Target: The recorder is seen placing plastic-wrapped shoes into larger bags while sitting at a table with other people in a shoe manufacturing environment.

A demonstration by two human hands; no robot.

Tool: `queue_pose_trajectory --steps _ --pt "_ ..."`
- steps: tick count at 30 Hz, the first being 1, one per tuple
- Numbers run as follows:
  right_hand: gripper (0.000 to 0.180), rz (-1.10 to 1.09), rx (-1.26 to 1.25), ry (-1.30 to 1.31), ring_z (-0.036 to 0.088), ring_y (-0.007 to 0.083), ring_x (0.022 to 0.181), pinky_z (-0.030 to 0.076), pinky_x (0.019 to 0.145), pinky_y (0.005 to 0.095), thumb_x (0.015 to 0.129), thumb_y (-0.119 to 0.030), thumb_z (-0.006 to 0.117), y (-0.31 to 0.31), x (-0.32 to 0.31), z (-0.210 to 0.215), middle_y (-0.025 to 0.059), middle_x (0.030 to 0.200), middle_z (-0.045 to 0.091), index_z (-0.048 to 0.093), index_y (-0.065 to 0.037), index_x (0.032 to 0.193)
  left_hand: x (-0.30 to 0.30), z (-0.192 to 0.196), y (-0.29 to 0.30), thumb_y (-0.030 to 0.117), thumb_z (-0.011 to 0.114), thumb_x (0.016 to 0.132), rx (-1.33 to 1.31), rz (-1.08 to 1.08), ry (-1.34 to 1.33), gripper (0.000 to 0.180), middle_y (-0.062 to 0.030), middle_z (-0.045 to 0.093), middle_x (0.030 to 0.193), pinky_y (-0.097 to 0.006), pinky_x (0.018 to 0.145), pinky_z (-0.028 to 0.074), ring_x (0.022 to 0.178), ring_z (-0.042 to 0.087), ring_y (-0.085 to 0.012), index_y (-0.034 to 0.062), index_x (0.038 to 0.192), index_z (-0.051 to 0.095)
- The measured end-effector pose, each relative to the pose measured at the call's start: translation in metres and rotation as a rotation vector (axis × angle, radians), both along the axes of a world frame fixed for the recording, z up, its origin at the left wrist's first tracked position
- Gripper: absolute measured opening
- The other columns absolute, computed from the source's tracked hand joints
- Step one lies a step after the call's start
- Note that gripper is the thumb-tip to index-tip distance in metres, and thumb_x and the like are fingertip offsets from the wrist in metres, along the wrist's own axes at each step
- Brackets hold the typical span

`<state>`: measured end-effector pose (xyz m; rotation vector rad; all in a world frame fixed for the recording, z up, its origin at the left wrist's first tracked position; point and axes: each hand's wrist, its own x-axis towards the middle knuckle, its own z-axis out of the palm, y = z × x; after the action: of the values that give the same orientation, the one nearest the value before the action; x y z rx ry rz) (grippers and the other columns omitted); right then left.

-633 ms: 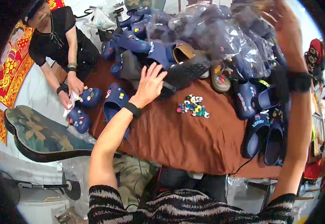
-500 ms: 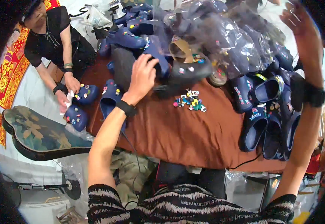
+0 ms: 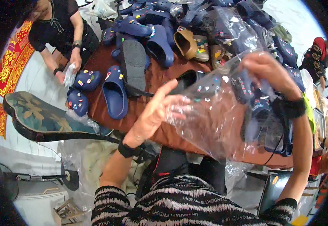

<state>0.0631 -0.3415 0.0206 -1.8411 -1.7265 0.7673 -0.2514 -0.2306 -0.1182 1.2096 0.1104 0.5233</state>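
Note:
A large clear plastic bag hangs spread out in front of me over the brown cloth. My right hand, a little blurred, grips its upper right part. My left hand has its fingers stretched out at the bag's left edge; whether they lie inside or against it I cannot tell. Just beyond my left fingers sits a black clog, partly hidden by the bag. Small colourful charms show through the plastic. To the left of that hand stands a navy clog with charms on it.
The table has a brown cloth. Many navy clogs and bagged ones pile up at the back; a tan clog lies among them. At the left, another person handles crumpled plastic beside a camouflage-patterned padded seat.
My right hand has come down from the upper right, bringing the clear bag over the table's middle. My left hand has moved nearer to me, away from the clogs, to the bag's edge.

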Motion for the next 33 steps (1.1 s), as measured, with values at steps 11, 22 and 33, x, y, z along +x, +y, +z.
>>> queue_pose_trajectory --steps 11,22,33 --pt "0.043 0.039 0.374 -0.435 0.060 0.0323 0.087 0.049 0.073 0.0425 0.078 -0.025 0.071 0.064 -0.076 -0.187 0.0144 0.094 0.061 0.056 -0.004 0.112 -0.066 -0.138 -0.057 0.017 0.055 0.095 -0.173 0.306 0.523 0.029 -0.0016 0.059 0.078 -0.024 0.061 0.047 0.065 0.056 -0.0100 0.0019 0.120 0.052" --pt "0.053 0.258 0.304 -0.537 0.037 0.0335 0.128 0.028 0.108 0.0493 0.087 -0.040 0.057 -0.019 -0.109 -0.288 0.0133 0.136 0.044 0.048 -0.014 0.133 -0.105 -0.164 -0.089 0.020 0.055 0.095 -0.471 0.340 0.660 0.042 -0.0071 0.060 0.090 -0.030 0.070 0.053 0.074 0.061 -0.0150 0.0056 0.131 0.041" --pt "0.047 0.275 0.293 -0.491 0.040 0.0317 0.125 0.032 0.106 0.0451 0.084 -0.031 0.062 -0.012 -0.114 -0.286 0.0118 0.131 0.047 0.052 -0.012 0.126 -0.154 -0.107 0.048 0.020 0.058 0.093 0.510 0.578 0.873 0.027 -0.0023 0.061 0.084 -0.026 0.067 0.049 0.071 0.056 -0.0095 0.0011 0.112 0.061"
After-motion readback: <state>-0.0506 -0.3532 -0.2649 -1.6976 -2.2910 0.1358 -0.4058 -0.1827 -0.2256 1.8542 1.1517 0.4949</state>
